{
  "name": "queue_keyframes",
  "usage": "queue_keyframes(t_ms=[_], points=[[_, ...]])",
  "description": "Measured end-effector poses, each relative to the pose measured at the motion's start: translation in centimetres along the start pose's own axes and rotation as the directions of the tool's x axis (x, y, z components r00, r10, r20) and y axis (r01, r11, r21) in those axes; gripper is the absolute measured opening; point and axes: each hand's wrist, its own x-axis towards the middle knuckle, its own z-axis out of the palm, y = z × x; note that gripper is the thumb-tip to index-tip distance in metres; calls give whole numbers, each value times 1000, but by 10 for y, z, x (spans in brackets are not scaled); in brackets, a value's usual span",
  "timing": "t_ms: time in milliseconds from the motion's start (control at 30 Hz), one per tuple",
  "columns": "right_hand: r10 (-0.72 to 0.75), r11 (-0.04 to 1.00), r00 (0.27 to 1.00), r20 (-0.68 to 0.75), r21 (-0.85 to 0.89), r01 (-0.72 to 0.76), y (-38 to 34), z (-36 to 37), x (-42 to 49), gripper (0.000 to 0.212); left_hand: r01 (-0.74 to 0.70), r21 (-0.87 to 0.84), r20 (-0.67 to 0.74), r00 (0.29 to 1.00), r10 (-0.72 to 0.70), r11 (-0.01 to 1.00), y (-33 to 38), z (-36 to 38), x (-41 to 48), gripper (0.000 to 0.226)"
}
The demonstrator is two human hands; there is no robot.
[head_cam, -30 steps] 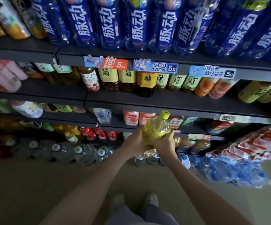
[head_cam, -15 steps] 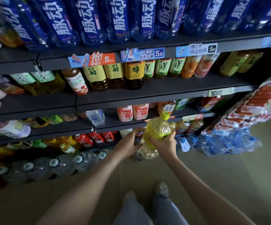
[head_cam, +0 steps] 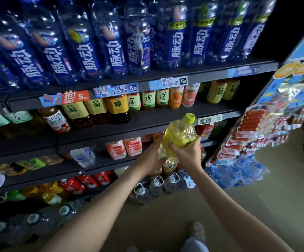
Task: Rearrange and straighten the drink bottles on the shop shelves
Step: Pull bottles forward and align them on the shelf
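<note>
A large yellow-green tea bottle (head_cam: pixel 179 135) with a lime cap tilts to the right in front of the shelves. My right hand (head_cam: pixel 187 151) grips its labelled middle from the right. My left hand (head_cam: pixel 152 157) holds its clear lower part from the left, the fingers partly hidden behind the bottle. Behind the bottle runs the dark second shelf (head_cam: pixel 147 122), carrying yellow-labelled tea bottles (head_cam: pixel 96 110) and green-labelled ones (head_cam: pixel 148 99), with bare shelf at its front right. The top shelf holds a row of big blue bottles (head_cam: pixel 111 44).
A lower shelf holds pink juice bottles (head_cam: pixel 124 149) and a fallen clear water bottle (head_cam: pixel 83 156). Red cans (head_cam: pixel 87 180) and water jugs (head_cam: pixel 154 188) sit lower still. A rack of snack packets (head_cam: pixel 253 133) hangs at the right, wrapped water packs (head_cam: pixel 238 171) below it.
Both hands have lifted the yellow-green bottle higher, up to the level of the second shelf's front edge. My view has swung towards the right end of the shelves.
</note>
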Motion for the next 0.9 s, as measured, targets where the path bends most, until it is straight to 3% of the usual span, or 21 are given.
queue_keyframes(t_ms=[167,333,533,667,833,900], points=[[-54,999,998,16,13,53,7,-62,60,70,-58,12,-92,994,59,998,49,43,56,73],[-85,996,996,32,-29,86,14,-117,112,70,-16,7,-117,993,16,1000,86,90,104,86],[-107,989,981,162,-80,121,11,-135,130,72,-15,-182,-264,964,-34,983,121,110,112,97],[-138,986,950,279,-56,160,4,-123,121,68,9,-144,-408,911,-68,989,123,98,108,77],[-130,979,906,403,-91,181,-6,-99,102,78,126,-144,-455,872,-179,981,108,81,77,50],[-135,974,889,437,-107,200,-10,-87,94,79,200,-154,-475,843,-250,968,99,75,65,52]])
